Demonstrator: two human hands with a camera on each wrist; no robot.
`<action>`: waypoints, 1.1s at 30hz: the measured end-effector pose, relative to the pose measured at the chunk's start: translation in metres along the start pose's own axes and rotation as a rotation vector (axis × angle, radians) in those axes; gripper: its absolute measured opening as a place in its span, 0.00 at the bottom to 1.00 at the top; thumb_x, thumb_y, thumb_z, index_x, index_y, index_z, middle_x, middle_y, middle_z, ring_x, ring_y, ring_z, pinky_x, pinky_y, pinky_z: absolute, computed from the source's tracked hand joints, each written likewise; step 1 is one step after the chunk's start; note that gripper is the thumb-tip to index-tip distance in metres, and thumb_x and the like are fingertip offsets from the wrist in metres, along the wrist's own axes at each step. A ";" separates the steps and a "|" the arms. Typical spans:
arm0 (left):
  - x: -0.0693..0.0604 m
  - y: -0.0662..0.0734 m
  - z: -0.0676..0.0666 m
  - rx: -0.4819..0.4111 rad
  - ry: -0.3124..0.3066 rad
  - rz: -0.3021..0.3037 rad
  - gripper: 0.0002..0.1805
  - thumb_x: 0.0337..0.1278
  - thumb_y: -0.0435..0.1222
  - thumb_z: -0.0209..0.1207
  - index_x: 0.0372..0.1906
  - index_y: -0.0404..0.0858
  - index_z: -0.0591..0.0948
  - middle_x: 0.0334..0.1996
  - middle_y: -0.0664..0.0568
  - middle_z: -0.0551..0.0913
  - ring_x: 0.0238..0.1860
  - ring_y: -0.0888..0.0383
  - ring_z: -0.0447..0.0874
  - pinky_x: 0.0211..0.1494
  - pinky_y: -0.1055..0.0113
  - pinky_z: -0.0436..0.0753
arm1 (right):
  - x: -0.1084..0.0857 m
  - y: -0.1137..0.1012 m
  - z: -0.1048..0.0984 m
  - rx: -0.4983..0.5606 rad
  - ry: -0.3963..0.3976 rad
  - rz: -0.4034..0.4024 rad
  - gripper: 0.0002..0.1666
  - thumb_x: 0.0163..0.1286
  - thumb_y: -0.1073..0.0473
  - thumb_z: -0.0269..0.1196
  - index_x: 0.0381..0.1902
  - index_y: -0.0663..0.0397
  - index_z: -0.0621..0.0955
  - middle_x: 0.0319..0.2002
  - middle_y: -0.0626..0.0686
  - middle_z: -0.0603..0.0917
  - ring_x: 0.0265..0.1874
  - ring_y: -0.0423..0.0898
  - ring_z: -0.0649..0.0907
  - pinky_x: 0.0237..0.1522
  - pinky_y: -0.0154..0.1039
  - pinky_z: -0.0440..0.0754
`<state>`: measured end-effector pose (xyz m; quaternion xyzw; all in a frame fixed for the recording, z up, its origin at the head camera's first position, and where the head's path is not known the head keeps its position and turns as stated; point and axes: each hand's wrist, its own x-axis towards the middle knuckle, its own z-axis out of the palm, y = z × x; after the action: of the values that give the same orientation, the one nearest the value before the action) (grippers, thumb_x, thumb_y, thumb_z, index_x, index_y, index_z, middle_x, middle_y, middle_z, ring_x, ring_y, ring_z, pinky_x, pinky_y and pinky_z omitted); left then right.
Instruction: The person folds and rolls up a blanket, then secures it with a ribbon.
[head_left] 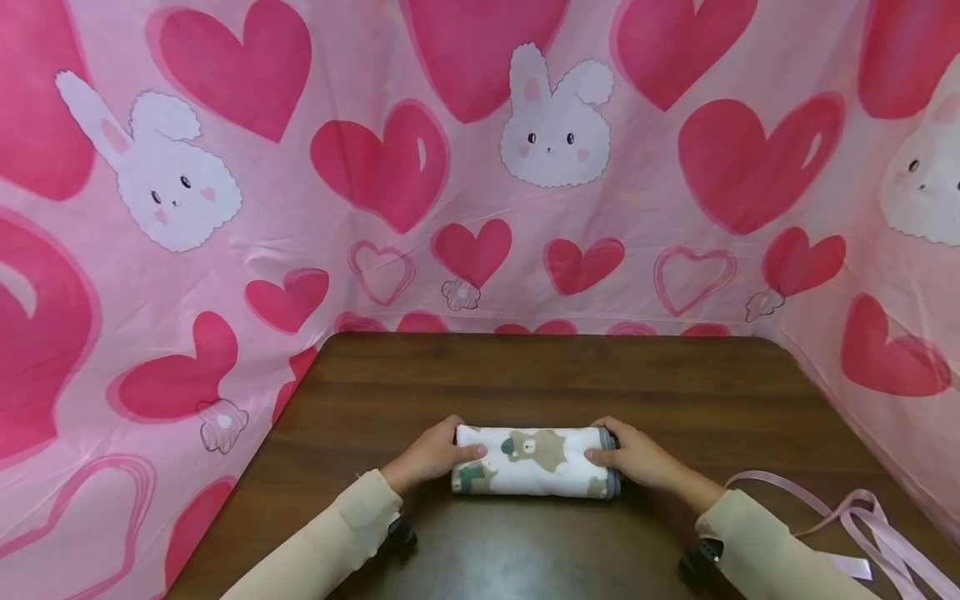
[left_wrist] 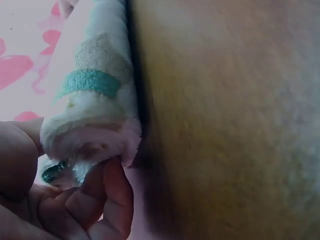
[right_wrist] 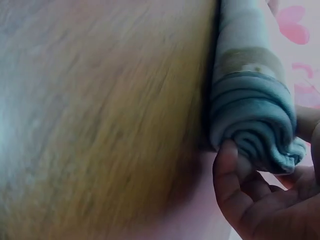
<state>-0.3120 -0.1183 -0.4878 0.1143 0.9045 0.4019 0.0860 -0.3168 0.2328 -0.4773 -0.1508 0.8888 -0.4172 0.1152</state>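
The largest thing that we see is the pink hanging cloth (head_left: 480,208) with hearts and rabbits, which stands around the brown table (head_left: 555,379). Over the table come the person's two forearms in pale sleeves (head_left: 330,533). Between them is the rolled cloth (head_left: 532,475), white with a bear print and a grey-blue edge at its right end; it lies crosswise near the middle of the table, but we cannot tell if it rests fully on the wood or is a little lifted. Narrower than this roll, a pink ribbon (head_left: 885,542) lies in loose loops at the right side, apart from it. The left grip (head_left: 435,454) is closed around the left end and the right grip (head_left: 637,458) around the right end, each with the thumb on the near upper side and fingertips at the rolled end. In our judgement, the rolling is mostly finished, and the step in hand is to hold or to straighten the roll. The next move, we think, calls for equal, gentle pressure from both sides, because the smallest part, the spiral layers of each end, could loosen if one grip lets go too early.
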 end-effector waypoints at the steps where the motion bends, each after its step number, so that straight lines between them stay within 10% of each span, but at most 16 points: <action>1: 0.000 0.000 0.000 0.003 -0.003 0.005 0.23 0.53 0.51 0.68 0.40 0.38 0.74 0.31 0.54 0.77 0.34 0.56 0.74 0.38 0.59 0.75 | 0.000 0.000 0.000 0.009 -0.012 -0.007 0.27 0.62 0.49 0.69 0.53 0.58 0.76 0.44 0.54 0.79 0.42 0.51 0.76 0.43 0.46 0.74; 11: -0.004 0.021 -0.004 0.106 0.012 0.058 0.28 0.65 0.56 0.55 0.58 0.39 0.72 0.47 0.47 0.81 0.44 0.53 0.79 0.49 0.53 0.78 | -0.002 -0.003 -0.007 -0.029 -0.022 -0.101 0.33 0.65 0.48 0.66 0.61 0.61 0.73 0.54 0.60 0.77 0.52 0.57 0.75 0.51 0.55 0.73; 20: -0.008 0.049 0.015 0.687 0.210 0.532 0.15 0.69 0.40 0.55 0.54 0.41 0.82 0.50 0.50 0.82 0.52 0.51 0.80 0.55 0.50 0.76 | -0.006 -0.025 0.001 -0.427 0.125 -0.378 0.31 0.60 0.61 0.67 0.63 0.54 0.76 0.61 0.57 0.74 0.59 0.54 0.74 0.55 0.56 0.73; 26: -0.013 0.052 0.028 0.849 0.098 0.542 0.26 0.74 0.48 0.45 0.68 0.38 0.71 0.64 0.44 0.73 0.66 0.44 0.68 0.66 0.46 0.63 | -0.008 -0.032 0.015 -0.655 0.096 -0.589 0.37 0.53 0.68 0.64 0.64 0.65 0.73 0.64 0.63 0.73 0.65 0.60 0.69 0.63 0.55 0.67; 33: -0.013 0.046 0.026 0.766 -0.097 0.486 0.34 0.74 0.55 0.38 0.75 0.40 0.58 0.73 0.44 0.59 0.73 0.45 0.53 0.71 0.46 0.53 | -0.016 -0.028 0.018 -0.686 0.003 -0.540 0.36 0.58 0.63 0.61 0.66 0.68 0.71 0.65 0.64 0.71 0.66 0.59 0.68 0.64 0.56 0.64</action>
<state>-0.2868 -0.0735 -0.4704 0.3655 0.9298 0.0411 -0.0170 -0.2911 0.2087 -0.4651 -0.4068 0.9047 -0.1133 -0.0563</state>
